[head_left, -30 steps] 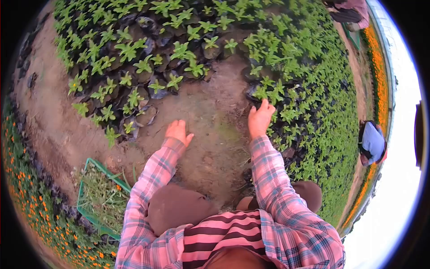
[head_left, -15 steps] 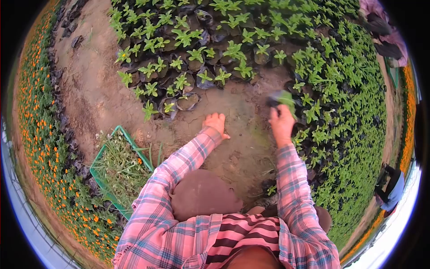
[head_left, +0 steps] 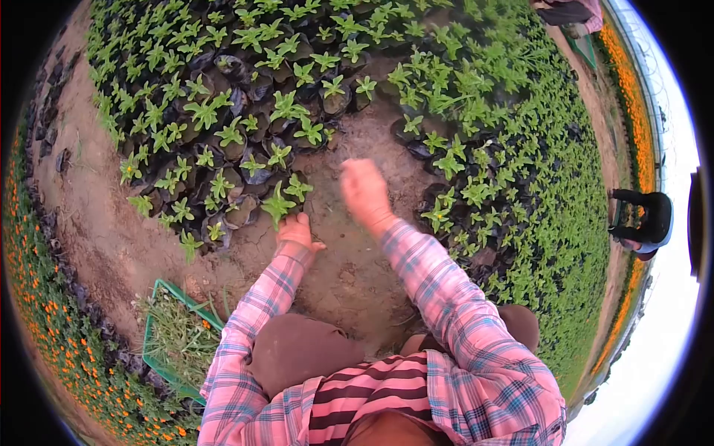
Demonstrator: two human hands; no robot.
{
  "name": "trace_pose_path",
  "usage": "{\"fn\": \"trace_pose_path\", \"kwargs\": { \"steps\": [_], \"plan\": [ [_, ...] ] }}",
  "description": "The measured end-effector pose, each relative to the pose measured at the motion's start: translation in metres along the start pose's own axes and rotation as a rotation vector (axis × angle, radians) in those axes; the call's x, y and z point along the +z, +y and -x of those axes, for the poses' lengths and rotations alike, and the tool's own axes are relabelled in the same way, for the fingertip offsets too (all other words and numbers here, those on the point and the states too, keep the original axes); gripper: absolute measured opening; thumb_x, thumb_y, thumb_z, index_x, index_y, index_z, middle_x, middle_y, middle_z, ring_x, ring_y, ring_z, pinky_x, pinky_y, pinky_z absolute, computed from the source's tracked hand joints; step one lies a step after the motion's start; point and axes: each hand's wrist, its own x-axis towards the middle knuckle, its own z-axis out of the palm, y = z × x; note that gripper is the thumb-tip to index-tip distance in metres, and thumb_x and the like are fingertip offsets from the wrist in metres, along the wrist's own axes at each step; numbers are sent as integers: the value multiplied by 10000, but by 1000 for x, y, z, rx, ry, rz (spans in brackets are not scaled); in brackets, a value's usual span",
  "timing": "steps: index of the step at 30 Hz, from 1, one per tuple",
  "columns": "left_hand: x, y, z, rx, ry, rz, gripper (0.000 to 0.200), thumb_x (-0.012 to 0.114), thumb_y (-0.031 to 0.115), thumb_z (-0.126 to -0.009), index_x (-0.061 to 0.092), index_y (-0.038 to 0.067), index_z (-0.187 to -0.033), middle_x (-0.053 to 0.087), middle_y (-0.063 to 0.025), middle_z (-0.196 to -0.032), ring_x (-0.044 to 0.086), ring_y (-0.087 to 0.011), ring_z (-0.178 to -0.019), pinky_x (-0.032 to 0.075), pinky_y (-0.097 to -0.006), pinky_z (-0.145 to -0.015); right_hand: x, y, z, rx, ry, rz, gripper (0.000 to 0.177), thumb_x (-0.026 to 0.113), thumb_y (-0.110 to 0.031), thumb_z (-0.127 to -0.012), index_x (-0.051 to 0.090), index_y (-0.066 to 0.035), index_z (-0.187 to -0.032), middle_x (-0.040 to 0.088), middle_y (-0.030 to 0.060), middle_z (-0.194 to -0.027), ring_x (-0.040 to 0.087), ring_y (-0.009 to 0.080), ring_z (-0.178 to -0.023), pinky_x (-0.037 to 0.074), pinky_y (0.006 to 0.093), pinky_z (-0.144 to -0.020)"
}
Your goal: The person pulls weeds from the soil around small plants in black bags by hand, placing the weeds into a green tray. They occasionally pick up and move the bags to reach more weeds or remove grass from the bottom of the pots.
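Observation:
My left hand (head_left: 296, 233) is low over the soil at the edge of the bagged seedlings, thumb spread out and fingertips against a leafy green seedling (head_left: 277, 205). The seedling's bag is mostly hidden by the hand. Another seedling (head_left: 298, 186) stands just beyond it. Over the bare soil to the right, my right hand (head_left: 363, 192) is curled and slightly blurred by motion, with nothing visible in it. Dark plastic bags (head_left: 242, 211) hold the nearby seedlings, packed side by side.
A green crate (head_left: 190, 303) of pulled weeds stands left of my left arm. Dense seedlings (head_left: 520, 186) fill the right side. Orange flowers (head_left: 89, 379) grow at far left. One person (head_left: 645, 223) bends at far right; another (head_left: 569, 13) is at upper right.
My right hand has swung left from the right-hand seedlings and no longer shows the bagged seedling it carried. A seedling now stands at my left fingertips. The view has turned.

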Motion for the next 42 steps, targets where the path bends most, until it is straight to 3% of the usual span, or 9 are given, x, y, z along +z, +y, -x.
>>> {"fn": "trace_pose_path", "kwargs": {
  "steps": [3, 7, 13, 16, 28, 31, 35, 39, 42],
  "plan": [
    [0, 1, 1, -17, -6, -29, 836, 809, 481, -649, 414, 42, -1241, 452, -164, -1270, 439, -338, -1192, 414, -376, -988, -39, 49, -21, 233, 161, 254, 330, 542, 23, -789, 516, -29, -1114, 502, 224, -1074, 578, 417, -845, 499, 469, -784],
    [0, 3, 1, -26, 7, -41, 836, 816, 482, -637, 425, 50, -1236, 454, -164, -1273, 442, -344, -1185, 418, -383, -980, -53, 96, -36, 411, -88, 494, 276, 512, 22, -798, 495, -18, -1071, 481, 265, -1079, 598, 442, -835, 509, 478, -735],
    [6, -1, -1, -8, 42, -30, 819, 820, 474, -632, 442, 52, -1222, 468, -167, -1258, 437, -353, -1187, 410, -392, -984, -52, 126, -33, 274, -154, 524, 142, 524, -17, -801, 501, -41, -939, 566, 226, -900, 602, 428, -806, 495, 489, -686],
    [5, -1, -1, -5, 44, -22, 818, 824, 473, -626, 445, 52, -1217, 477, -167, -1241, 444, -354, -1179, 411, -396, -981, -61, 114, -38, 95, -94, 250, 159, 615, -41, -750, 507, -47, -867, 563, 198, -819, 572, 410, -789, 469, 479, -689],
    [8, 3, -1, -29, 33, -56, 861, 837, 469, -606, 432, 39, -1232, 458, -193, -1255, 449, -381, -1166, 410, -413, -985, 0, 28, -16, -338, -492, 205, 145, 609, -142, -781, 521, -71, -871, 560, 123, -820, 604, 318, -717, 505, 422, -639],
    [10, 2, -6, -40, 63, -79, 847, 843, 473, -592, 453, 59, -1220, 458, -172, -1262, 456, -372, -1153, 424, -415, -972, -20, 34, -24, -210, -461, -8, 154, 605, -125, -817, 563, -64, -952, 590, 132, -880, 618, 331, -777, 512, 418, -689],
    [9, 6, -9, -70, 2, -66, 855, 843, 484, -585, 456, 69, -1225, 457, -174, -1269, 456, -379, -1155, 423, -427, -969, -42, 65, -76, 29, 25, 50, 251, 610, -66, -830, 550, -31, -1071, 566, 194, -991, 600, 392, -893, 507, 444, -766],
    [9, 3, -9, -78, -12, -82, 858, 845, 489, -577, 461, 73, -1222, 464, -174, -1256, 463, -379, -1145, 425, -429, -962, -33, 87, -121, 267, -54, 294, 396, 592, -36, -825, 469, -31, -1201, 483, 257, -1113, 583, 441, -921, 503, 481, -790],
    [11, 1, -9, -56, -3, -82, 849, 844, 487, -578, 468, 70, -1215, 467, -175, -1249, 471, -378, -1132, 428, -425, -957, -20, 113, -134, 266, -132, 393, 300, 591, -54, -824, 491, -35, -1106, 522, 255, -1056, 587, 443, -903, 501, 489, -773]
  ]
}}
